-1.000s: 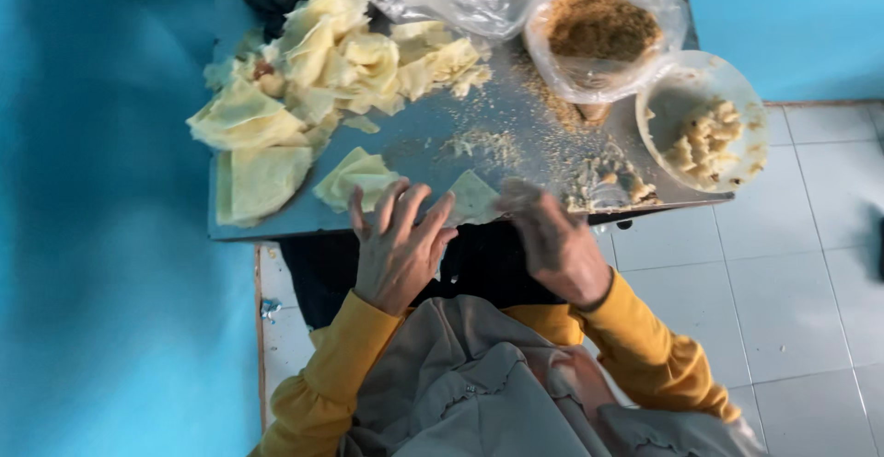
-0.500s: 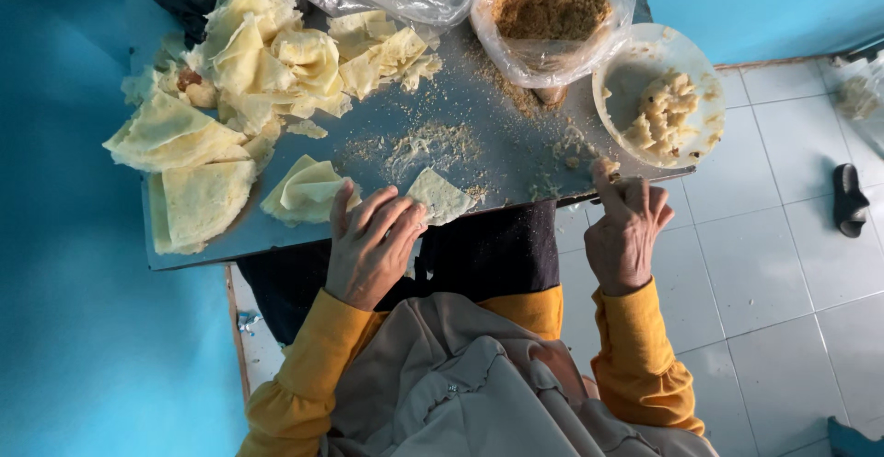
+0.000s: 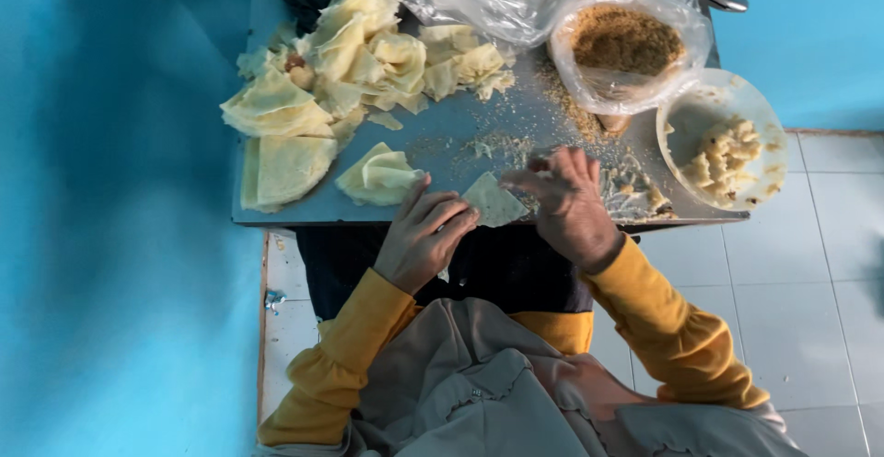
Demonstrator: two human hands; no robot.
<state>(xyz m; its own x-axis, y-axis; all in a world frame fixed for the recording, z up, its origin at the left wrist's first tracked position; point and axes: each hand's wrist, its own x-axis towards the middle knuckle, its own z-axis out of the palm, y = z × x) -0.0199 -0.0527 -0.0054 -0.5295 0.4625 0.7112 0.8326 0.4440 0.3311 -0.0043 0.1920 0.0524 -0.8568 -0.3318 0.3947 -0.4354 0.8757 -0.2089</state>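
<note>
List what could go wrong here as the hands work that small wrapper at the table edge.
The small wrapper lies at the table edge under the left hand and right hand; it might slip off. The white bowl overhangs the corner and may tip if bumped.

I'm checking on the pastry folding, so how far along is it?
Done: filled pieces sit in the white bowl. In hand: the left hand and right hand work one triangular wrapper at the table's edge. Left: a big pile of pale wrappers and a bag of crumbly filling.
</note>
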